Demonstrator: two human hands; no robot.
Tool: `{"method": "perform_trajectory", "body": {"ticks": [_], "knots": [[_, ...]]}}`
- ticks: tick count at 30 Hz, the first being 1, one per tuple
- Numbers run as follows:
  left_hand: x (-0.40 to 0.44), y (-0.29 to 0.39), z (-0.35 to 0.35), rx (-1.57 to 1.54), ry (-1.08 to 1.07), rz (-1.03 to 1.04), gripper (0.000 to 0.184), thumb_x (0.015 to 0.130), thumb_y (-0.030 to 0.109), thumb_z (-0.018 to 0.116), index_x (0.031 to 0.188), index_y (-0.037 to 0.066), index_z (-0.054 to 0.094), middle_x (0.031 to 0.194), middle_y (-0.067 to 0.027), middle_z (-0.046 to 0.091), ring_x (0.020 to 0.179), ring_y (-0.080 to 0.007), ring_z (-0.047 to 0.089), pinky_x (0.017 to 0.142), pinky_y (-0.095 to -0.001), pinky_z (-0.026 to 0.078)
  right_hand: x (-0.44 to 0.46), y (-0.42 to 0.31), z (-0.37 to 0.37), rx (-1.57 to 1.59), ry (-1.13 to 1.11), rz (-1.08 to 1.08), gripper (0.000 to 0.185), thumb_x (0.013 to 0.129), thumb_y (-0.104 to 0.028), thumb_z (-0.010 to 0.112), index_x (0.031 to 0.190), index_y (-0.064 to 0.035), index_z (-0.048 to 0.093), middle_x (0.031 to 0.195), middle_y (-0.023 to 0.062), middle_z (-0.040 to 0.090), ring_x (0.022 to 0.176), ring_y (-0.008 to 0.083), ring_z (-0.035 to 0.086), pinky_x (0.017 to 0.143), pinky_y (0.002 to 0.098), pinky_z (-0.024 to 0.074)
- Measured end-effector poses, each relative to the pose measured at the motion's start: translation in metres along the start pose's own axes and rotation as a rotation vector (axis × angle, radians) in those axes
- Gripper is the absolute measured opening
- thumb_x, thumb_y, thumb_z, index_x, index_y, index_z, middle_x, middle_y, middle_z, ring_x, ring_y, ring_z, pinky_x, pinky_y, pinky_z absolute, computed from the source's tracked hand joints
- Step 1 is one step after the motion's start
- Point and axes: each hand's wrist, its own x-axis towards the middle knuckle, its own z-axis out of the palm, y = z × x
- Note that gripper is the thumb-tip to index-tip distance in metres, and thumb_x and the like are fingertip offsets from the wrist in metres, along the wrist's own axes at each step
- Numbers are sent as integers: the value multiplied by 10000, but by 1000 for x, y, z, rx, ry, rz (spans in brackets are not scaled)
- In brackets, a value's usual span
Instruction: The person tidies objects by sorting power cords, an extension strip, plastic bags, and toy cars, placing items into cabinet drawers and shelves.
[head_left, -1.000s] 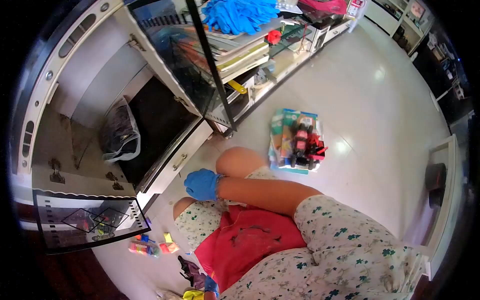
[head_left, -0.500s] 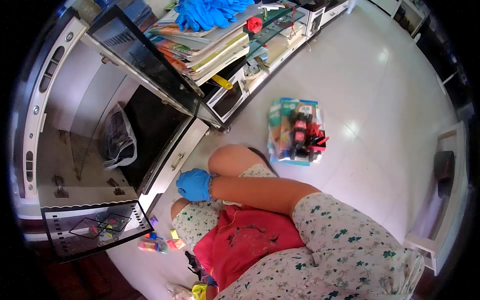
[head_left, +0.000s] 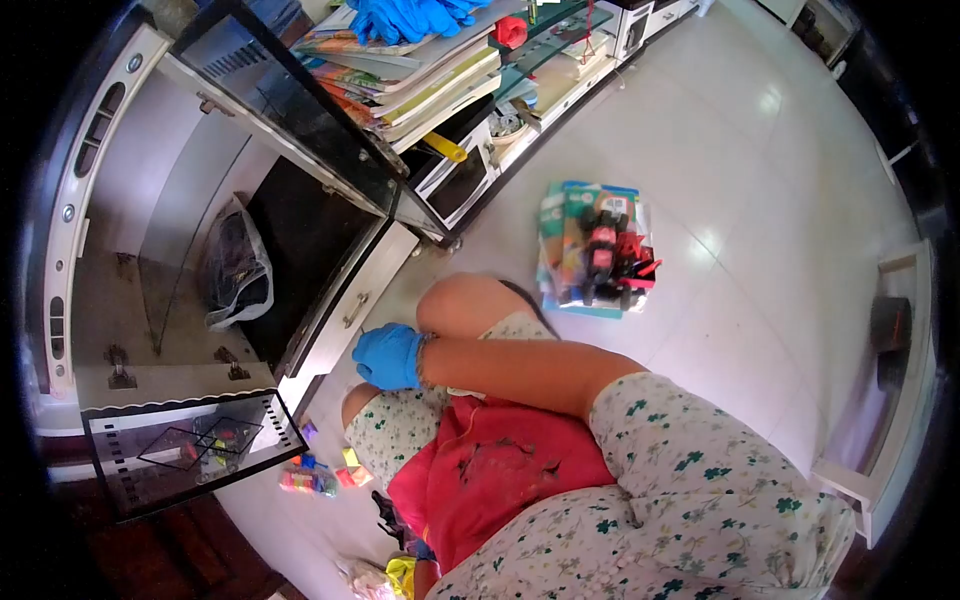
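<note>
My right hand (head_left: pixel 388 357), in a blue glove, is curled into a fist between my bent knees, just in front of the white drawer (head_left: pixel 352 305). Nothing shows in it. Only a sliver of my left hand (head_left: pixel 425 551) is visible at the bottom, beside the red cloth (head_left: pixel 510 470) on my lap; its fingers are hidden. Near it lie a dark item (head_left: pixel 388 518) and a yellow item (head_left: pixel 401 576). Small coloured blocks (head_left: pixel 352 470) and a packet (head_left: pixel 306 482) sit on the floor below the open glass door (head_left: pixel 200 447).
The open cabinet (head_left: pixel 310 225) holds a clear bag of dark contents (head_left: pixel 240 265). Above are stacked books (head_left: pixel 440 95) and blue gloves (head_left: pixel 415 15). A red and black toy vehicle (head_left: pixel 605 255) rests on books (head_left: pixel 553 240) on the floor. A white frame (head_left: pixel 895 400) stands at right.
The view has shifted, moving the cabinet and shelf items leftward and up. My right hand stays a fist near my knees. My left hand's blue glove shows less than before.
</note>
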Motion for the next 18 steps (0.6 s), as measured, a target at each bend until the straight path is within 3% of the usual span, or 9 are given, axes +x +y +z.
{"method": "perform_trajectory", "body": {"ticks": [6,8,9,11,13,14,15,17,18], "knots": [[-2,-12,4,-17,-7,6,248,758,137,478,957,55,601,1013,-151,588,894,-258,588,803,-369,466,1,6,9,-43,8,-27,187,731,-234,513,727,-79,617,788,157,594,705,333,585,633,453,467],[-10,-22,4,-26,17,22,253,759,138,477,963,54,600,1021,-155,588,892,-260,591,798,-370,470,9,7,13,-201,-201,-181,201,723,-227,515,723,-69,639,792,173,602,702,334,595,641,448,479],[-17,-34,6,-6,44,46,255,760,139,476,966,53,600,1024,-156,588,892,-261,592,795,-371,472,8,-6,-2,-227,-234,-113,226,727,-237,519,716,-55,653,816,188,609,714,341,602,650,441,490],[-33,-62,18,155,84,181,260,762,140,475,972,51,599,1032,-160,588,890,-263,595,789,-372,476,11,-20,-15,-202,-310,-65,285,756,-279,518,713,-23,637,768,227,601,690,366,594,649,453,477],[-45,-85,27,368,138,304,265,764,141,474,978,49,598,1040,-163,588,888,-265,598,784,-373,480,8,-21,-14,-203,-275,-193,223,769,-183,492,763,-17,640,808,215,608,759,362,594,698,454,479],[-49,-92,27,475,167,341,267,764,141,473,981,48,597,1044,-165,588,887,-266,599,781,-374,482,9,-32,-28,-145,-367,-87,232,790,-179,471,837,-6,619,873,223,598,802,361,579,742,451,463],[-52,-95,20,510,198,327,269,765,142,472,984,47,597,1048,-167,588,886,-266,600,778,-375,484,5,-12,-13,-143,-231,-170,267,821,-191,451,928,9,591,948,225,585,841,363,569,780,431,452],[-69,-70,-7,250,264,218,392,803,198,425,1135,12,517,1121,-179,562,994,-337,557,888,-401,434,1,3,-1,-28,-48,-177,263,839,-190,472,962,13,586,960,221,582,857,368,564,789,413,449],[-64,-70,-6,84,358,-35,429,823,244,433,1189,30,494,1173,-181,535,1059,-336,526,938,-384,401,1,-3,-5,13,-75,-120,255,841,-177,488,981,12,586,959,217,583,872,367,560,797,403,446]]}}
